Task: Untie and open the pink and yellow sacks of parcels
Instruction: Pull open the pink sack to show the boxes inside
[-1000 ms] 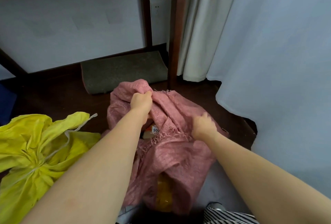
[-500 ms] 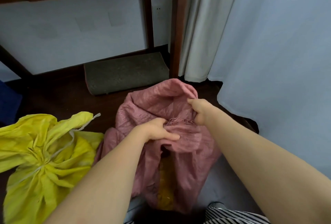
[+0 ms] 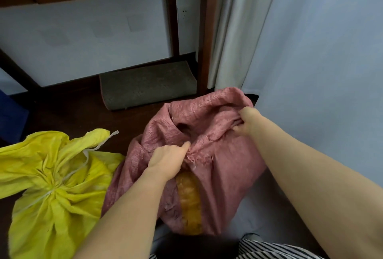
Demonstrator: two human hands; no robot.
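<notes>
The pink woven sack [image 3: 223, 167] stands on the dark floor in the middle, its mouth gaping open toward the top. My left hand [image 3: 167, 158] grips the near frayed edge of the mouth. My right hand [image 3: 247, 123] grips the far right edge of the mouth, pulling it apart. A strip of yellow-brown tape [image 3: 189, 198] runs down the sack's front. The yellow sack [image 3: 51, 192] lies at the left, its neck still gathered and bound by a white string [image 3: 87, 155]. What is inside the pink sack is dark and hidden.
A dark wooden table with legs [image 3: 204, 47] stands behind, with a grey mat [image 3: 149, 84] beneath it. A pale curtain [image 3: 240, 30] and a light blue cloth [image 3: 323, 72] hang at the right. A blue object [image 3: 10, 117] sits at the far left. Striped clothing [image 3: 269, 250] shows below.
My right hand has moved right along the rim while my left hand stayed on the near edge. The pink sack's mouth has spread wider open.
</notes>
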